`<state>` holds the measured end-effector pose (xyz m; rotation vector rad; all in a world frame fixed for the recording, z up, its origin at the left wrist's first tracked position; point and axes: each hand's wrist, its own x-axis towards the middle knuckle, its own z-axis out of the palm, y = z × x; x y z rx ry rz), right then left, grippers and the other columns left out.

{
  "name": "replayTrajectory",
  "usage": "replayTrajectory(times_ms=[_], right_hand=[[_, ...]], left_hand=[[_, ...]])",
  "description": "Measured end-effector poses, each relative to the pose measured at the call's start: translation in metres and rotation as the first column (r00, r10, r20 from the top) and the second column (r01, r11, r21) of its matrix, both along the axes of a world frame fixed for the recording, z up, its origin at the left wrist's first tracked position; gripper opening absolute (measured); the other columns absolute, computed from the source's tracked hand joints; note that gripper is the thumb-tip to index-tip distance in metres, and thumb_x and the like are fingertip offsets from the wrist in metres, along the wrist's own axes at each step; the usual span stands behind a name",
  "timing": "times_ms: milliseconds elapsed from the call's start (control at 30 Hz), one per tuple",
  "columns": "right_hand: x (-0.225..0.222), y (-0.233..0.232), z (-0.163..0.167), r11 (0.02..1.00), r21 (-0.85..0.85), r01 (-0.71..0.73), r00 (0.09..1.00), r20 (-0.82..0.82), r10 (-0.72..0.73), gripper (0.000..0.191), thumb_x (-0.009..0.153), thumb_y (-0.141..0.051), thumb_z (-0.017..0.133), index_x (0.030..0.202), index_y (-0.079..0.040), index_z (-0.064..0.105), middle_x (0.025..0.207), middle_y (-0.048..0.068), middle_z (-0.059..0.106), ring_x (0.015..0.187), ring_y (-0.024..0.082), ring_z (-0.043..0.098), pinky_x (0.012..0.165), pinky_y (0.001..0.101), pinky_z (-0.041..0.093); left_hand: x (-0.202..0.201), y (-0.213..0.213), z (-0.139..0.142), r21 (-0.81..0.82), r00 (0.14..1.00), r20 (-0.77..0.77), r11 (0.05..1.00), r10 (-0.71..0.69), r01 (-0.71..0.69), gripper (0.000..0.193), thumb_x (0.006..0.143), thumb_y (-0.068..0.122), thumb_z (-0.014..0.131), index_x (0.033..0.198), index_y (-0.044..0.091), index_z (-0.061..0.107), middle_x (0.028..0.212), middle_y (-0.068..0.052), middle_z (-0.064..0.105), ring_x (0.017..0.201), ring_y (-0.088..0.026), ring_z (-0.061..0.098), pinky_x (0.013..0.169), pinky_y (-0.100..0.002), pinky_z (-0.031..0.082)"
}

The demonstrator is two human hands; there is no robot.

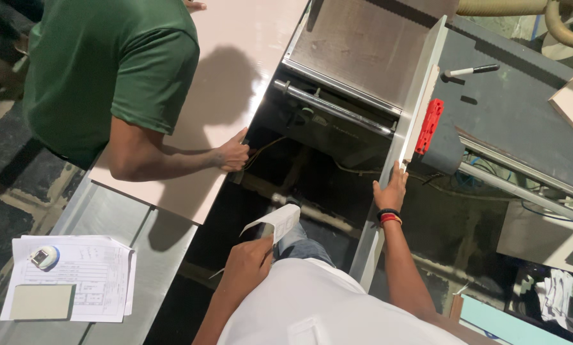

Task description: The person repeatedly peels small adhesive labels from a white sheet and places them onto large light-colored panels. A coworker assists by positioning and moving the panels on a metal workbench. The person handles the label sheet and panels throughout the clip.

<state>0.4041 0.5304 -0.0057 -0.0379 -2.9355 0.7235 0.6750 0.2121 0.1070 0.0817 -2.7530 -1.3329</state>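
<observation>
Overhead glare on board; floor perhaps underexposed.

Your left hand gripping folded white paper slip, fingers curling round its lower end. Slip tilting up and to right, creased, sitting over dark gap between the two tables. Your right hand resting flat, fingers spread, on end of long pale strip. Strip running away from you toward top of view, lying on edge against grey saw table, red block touching its right side.

Left hand – paper slip; right hand – fence
</observation>
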Motion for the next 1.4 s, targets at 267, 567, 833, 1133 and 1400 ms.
replayTrajectory(times_ms=[267, 567, 833, 1133, 1400], right_hand=[[0.0, 0.0, -0.001, 1.0, -0.006, -0.008, 1.0, -0.016, 0.008, 0.098, 0.081, -0.016, 0.08, 0.164, -0.016, 0.027, 0.162, 0.026, 0.036, 0.151, 0.046, 0.029, 0.12, 0.0527, 0.032], [0.001, 0.0, -0.001, 1.0, -0.008, 0.005, 1.0, -0.009, -0.005, 0.097, 0.082, -0.017, 0.081, 0.163, -0.017, 0.028, 0.162, 0.025, 0.036, 0.151, 0.046, 0.029, 0.119, 0.0535, 0.032], [0.001, 0.0, -0.001, 1.0, -0.005, -0.001, 1.0, -0.014, 0.001, 0.096, 0.082, -0.017, 0.08, 0.163, -0.016, 0.028, 0.162, 0.025, 0.035, 0.151, 0.047, 0.029, 0.119, 0.0538, 0.033], [-0.001, 0.002, -0.003, 1.0, 0.004, -0.001, 1.0, -0.011, 0.001, 0.096, 0.083, -0.018, 0.08, 0.163, -0.016, 0.027, 0.162, 0.025, 0.035, 0.152, 0.046, 0.028, 0.12, 0.0527, 0.032], [-0.002, 0.002, -0.004, 1.0, -0.005, 0.005, 1.0, -0.009, -0.005, 0.096, 0.082, -0.018, 0.08, 0.163, -0.016, 0.027, 0.162, 0.025, 0.036, 0.152, 0.045, 0.028, 0.12, 0.052, 0.031]], left_hand=[[0.0, 0.0, 0.007, 0.021, 1.0, -0.007, 1.0, 0.006, -0.006, 0.027, 0.081, 0.002, 0.071, 0.108, -0.002, 0.071, 0.08, -0.018, 0.072, 0.073, -0.033, 0.072, 0.068, -0.041, 0.056], [-0.001, 0.001, 0.011, 0.014, 0.999, -0.032, 1.0, 0.007, -0.006, 0.029, 0.082, 0.0, 0.07, 0.111, -0.002, 0.071, 0.084, -0.02, 0.073, 0.078, -0.034, 0.073, 0.072, -0.041, 0.057], [0.0, 0.002, 0.014, 0.015, 1.0, -0.022, 1.0, 0.008, -0.008, 0.03, 0.081, 0.0, 0.07, 0.11, -0.003, 0.071, 0.085, -0.02, 0.074, 0.078, -0.034, 0.073, 0.072, -0.042, 0.057], [-0.001, 0.004, 0.005, -0.013, 1.0, -0.029, 1.0, -0.002, 0.001, 0.027, 0.082, 0.0, 0.07, 0.109, -0.004, 0.07, 0.086, -0.02, 0.073, 0.079, -0.035, 0.073, 0.073, -0.042, 0.057], [-0.001, 0.004, 0.004, 0.003, 0.997, -0.072, 1.0, 0.002, -0.002, 0.031, 0.08, 0.0, 0.07, 0.112, -0.002, 0.07, 0.087, -0.021, 0.074, 0.079, -0.036, 0.072, 0.072, -0.043, 0.057]])
